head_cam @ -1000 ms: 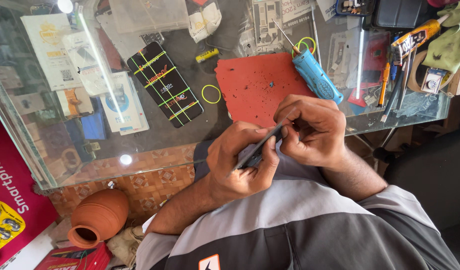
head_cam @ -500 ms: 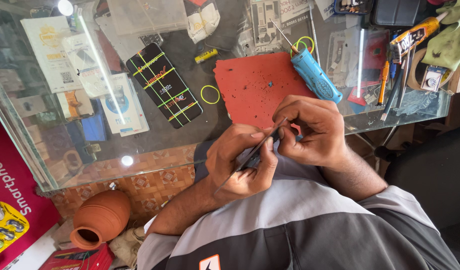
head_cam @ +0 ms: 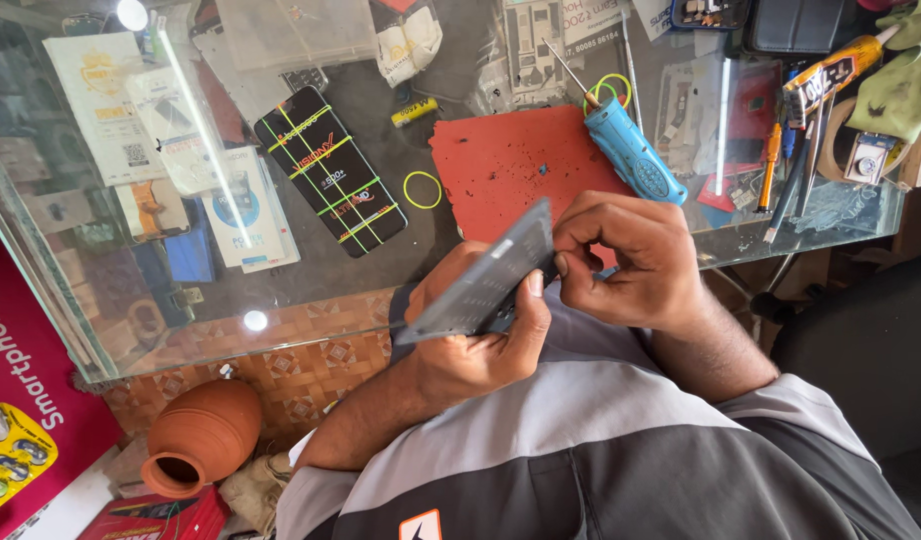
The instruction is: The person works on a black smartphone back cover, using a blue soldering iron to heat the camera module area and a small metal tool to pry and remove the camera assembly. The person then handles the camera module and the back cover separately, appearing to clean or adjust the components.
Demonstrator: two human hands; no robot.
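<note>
One grey phone panel (head_cam: 486,283) mid-frame, tilted, above desk (head_cam: 381,270) edge. My left hand (head_cam: 481,345) grip clamps it from below; my right hand (head_cam: 631,262) grip pinches its upper corner. Behind: one red mat (head_cam: 511,165), one blue screwdriver (head_cam: 633,152), two yellow rubber bands (head_cam: 422,189).

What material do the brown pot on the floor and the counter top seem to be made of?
The pot looks like unglazed terracotta: matte orange-brown, no shine. The counter top seems to be glass: papers show through it, and it reflects a lamp.
</note>
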